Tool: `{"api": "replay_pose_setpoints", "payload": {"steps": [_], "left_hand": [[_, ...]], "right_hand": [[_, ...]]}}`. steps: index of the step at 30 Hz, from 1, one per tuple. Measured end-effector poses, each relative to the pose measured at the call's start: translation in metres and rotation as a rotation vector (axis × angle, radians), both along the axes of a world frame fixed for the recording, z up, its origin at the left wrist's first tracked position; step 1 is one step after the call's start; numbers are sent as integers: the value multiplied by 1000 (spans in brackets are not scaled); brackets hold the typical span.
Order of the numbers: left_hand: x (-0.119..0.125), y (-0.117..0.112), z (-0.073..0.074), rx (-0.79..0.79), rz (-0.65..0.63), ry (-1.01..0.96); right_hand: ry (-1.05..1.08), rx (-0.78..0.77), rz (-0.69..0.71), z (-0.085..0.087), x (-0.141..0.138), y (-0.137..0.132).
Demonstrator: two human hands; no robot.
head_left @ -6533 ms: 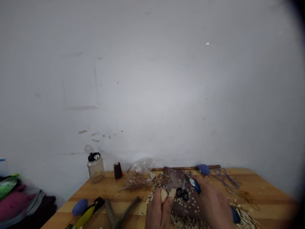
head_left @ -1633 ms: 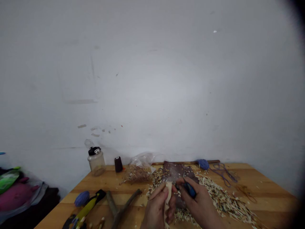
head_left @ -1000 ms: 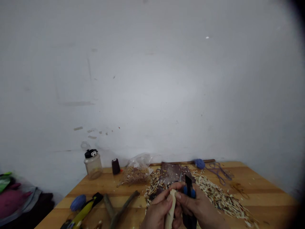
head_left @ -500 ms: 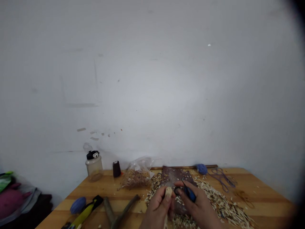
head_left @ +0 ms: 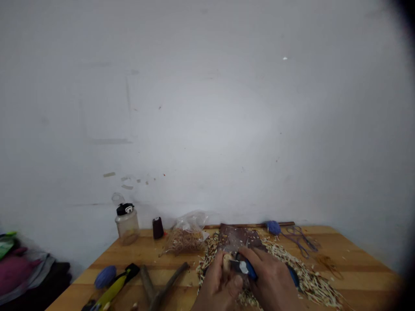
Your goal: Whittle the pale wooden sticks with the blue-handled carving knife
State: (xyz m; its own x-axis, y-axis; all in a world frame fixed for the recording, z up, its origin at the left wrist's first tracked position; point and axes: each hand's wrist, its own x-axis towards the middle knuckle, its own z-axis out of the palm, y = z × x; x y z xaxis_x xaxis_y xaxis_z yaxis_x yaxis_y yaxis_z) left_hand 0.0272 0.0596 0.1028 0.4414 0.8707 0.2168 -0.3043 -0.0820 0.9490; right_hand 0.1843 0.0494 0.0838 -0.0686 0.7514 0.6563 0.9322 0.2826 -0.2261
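Note:
My left hand (head_left: 217,280) is shut on a pale piece of carved wood (head_left: 227,263), and only its top shows above the fingers. My right hand (head_left: 272,280) grips a blue-handled knife (head_left: 248,268) with its small metal end pressed against that wood. Both hands are close together over a dark brown leather mat (head_left: 236,238) covered with wood shavings. A second blue handle (head_left: 293,275) sticks out beyond my right hand among the shavings. The knife's blade is mostly hidden at the wood.
Pale shavings (head_left: 301,276) spread over the wooden table (head_left: 356,259). Behind stand a clear bottle (head_left: 127,226), a dark thread spool (head_left: 158,228) and a plastic bag of shavings (head_left: 186,239). A forked branch (head_left: 155,289), blue yarn ball (head_left: 105,276) and yellow-handled tool (head_left: 112,287) lie to the left.
The hands have come closer together. The blue-handled knife has swung from upright to lying across the wood, and the wood now shows less above my left fingers.

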Motion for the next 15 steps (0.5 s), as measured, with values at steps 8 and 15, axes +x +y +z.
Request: {"api": "replay_pose_setpoints", "payload": {"steps": [8,15], "left_hand": [[8,15,-22,175,-86,119],[7,18,-21,269,47,273]], "right_hand": [[-120,221,22,0,-2,0],[-152,303,24,4,-6,-3]]}}
